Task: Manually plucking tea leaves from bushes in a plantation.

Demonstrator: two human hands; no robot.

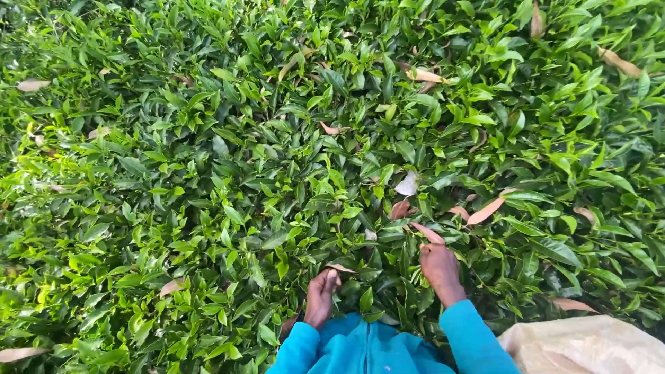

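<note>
Both hands down in the green leaf bushes [277, 173], near edge of view. Left hand [321, 296] curled, fingers buried among shoots, grip hidden. Right hand [439, 271] closed around leaf tips. Light, soft, easily bruised, probably; best pinched at the tender stem. Pale sack [589, 346] near right.

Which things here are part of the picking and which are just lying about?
In use:
- left hand, among the leaves
- right hand, fingers in the leaves
- green bush leaves under both hands
- pale sack, at the person's right

Lying about:
- dry brown leaves scattered on the bush
- whitish leaf
</note>
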